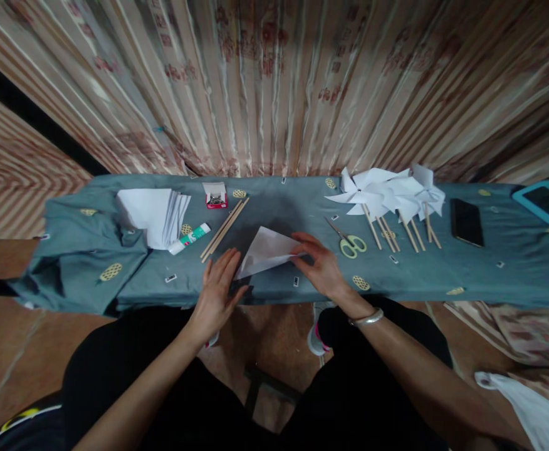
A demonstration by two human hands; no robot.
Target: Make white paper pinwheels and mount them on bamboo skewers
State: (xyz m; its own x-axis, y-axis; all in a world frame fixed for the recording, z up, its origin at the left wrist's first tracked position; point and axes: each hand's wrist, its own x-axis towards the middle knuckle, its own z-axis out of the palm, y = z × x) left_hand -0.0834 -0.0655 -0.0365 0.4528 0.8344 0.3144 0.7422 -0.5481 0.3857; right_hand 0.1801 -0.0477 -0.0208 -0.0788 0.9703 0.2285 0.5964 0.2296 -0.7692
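A sheet of white paper [269, 249], folded into a triangle, lies in front of me on the cloth-covered table [265, 194]. My right hand [319, 263] pinches its right corner between thumb and fingers. Beside the paper's left corner is my left hand [220, 285], its fingers stretched out and the thumb apart; I cannot tell whether the fingertips touch the edge. Scissors [348, 241] with pale green handles lie just beyond my right hand. Several wooden sticks [225, 228] rest past my left hand, near a green and white glue stick [190, 238].
White paper pinwheels [387, 191] on sticks are heaped at the back right. A dark phone [466, 222] and a blue-framed tablet [547, 202] lie farther right. On the left are a stack of white paper [147, 213] and a small red box [215, 196] with metal pieces.
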